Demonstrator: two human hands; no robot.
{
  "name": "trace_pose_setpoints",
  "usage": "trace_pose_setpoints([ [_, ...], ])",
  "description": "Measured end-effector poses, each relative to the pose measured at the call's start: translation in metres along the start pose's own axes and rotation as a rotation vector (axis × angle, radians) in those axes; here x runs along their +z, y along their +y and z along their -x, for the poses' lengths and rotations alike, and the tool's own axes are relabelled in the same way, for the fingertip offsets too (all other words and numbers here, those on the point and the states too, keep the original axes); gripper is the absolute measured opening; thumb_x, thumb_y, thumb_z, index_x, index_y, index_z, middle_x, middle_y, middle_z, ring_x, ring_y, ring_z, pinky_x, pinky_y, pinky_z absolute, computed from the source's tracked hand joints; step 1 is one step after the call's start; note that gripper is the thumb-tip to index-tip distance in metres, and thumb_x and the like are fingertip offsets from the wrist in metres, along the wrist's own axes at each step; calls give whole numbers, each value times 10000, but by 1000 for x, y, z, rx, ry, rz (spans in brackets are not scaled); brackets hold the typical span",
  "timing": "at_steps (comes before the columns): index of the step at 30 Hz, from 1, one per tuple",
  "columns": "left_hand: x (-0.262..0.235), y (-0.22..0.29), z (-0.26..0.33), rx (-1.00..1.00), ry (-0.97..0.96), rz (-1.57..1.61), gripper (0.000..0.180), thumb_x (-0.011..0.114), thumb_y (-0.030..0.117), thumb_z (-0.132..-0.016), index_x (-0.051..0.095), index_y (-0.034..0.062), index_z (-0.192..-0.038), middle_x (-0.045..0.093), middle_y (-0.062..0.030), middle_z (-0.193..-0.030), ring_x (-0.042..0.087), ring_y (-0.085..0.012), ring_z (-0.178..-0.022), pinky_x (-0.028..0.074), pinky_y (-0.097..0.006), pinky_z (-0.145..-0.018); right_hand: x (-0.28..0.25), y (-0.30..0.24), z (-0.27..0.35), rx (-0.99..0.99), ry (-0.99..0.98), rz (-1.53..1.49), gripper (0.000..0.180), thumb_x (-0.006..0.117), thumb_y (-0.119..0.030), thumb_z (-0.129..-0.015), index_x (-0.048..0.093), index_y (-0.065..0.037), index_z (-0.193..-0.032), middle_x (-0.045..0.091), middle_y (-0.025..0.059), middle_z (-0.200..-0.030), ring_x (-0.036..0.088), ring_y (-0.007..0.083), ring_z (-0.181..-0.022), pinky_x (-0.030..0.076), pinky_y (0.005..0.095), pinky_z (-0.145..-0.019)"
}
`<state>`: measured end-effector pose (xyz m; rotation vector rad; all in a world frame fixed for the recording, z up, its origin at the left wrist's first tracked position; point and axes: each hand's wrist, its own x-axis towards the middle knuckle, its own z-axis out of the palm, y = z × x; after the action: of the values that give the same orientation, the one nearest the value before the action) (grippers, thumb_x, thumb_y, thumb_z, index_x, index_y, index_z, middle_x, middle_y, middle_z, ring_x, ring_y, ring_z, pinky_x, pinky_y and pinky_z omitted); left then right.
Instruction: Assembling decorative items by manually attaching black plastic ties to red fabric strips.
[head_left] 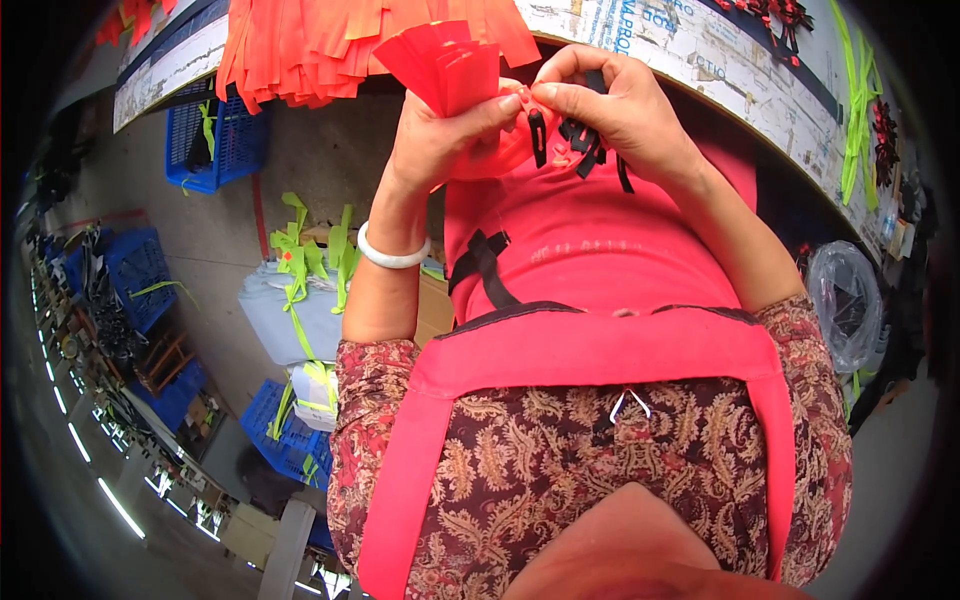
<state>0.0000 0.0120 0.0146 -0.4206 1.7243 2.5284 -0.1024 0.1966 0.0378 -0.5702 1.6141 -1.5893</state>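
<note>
My left hand (440, 140) is closed round a fanned bundle of orange-red fabric strips (445, 68), its thumb pressing toward the strips' lower ends. Opposite it, my right hand (630, 115) is closed, thumb and forefinger pinching at a small red end beside the left thumb. Several short black straps (585, 148) with red bits hang under the right fingers. One black loop (538, 138) dangles between the two hands. Which straps join the strips, and what else lies in the right palm, is hidden. Both hands are above my pink apron (620, 240), near the table edge.
More orange-red strips (320, 45) drape over the edge of the table (690, 65). Yellow-green strips (858, 110) lie at its right. Blue crates (235, 140) and a grey-blue bundle (290, 315) stand at the left. A clear plastic bag (845, 295) is at the right.
</note>
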Motion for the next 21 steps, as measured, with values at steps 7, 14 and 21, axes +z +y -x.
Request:
trace_pose_setpoints([
  [7, 3, 1, 0, -13, 17, 126, 150, 707, 54, -839, 687, -17, -970, 648, -39, -743, 578, -81, -623, 425, -208, -504, -6, 1, -9, 22, -85, -73, 191, 651, -184, -907, 646, 1, -954, 651, 14, -835, 591, 49, -753, 484, 197, -688],
  [14, 0, 2, 6, -93, -1, 227, 153, 632, 105, -884, 641, -27, -962, 580, -45, -711, 473, -79, -540, 322, -201, -422, 5, -11, 8, -9, -74, 70, 194, 654, -180, -914, 648, 4, -974, 625, -11, -836, 554, 31, -764, 462, 192, -682],
  [21, -4, -3, 0, -168, -187, 455, 211, 607, 172, -905, 585, -35, -936, 547, -41, -740, 437, -76, -541, 315, -199, -429, -11, -8, 14, -5, -84, 39, 205, 639, -173, -924, 667, 9, -1016, 633, -4, -853, 555, 37, -775, 465, 199, -701],
])
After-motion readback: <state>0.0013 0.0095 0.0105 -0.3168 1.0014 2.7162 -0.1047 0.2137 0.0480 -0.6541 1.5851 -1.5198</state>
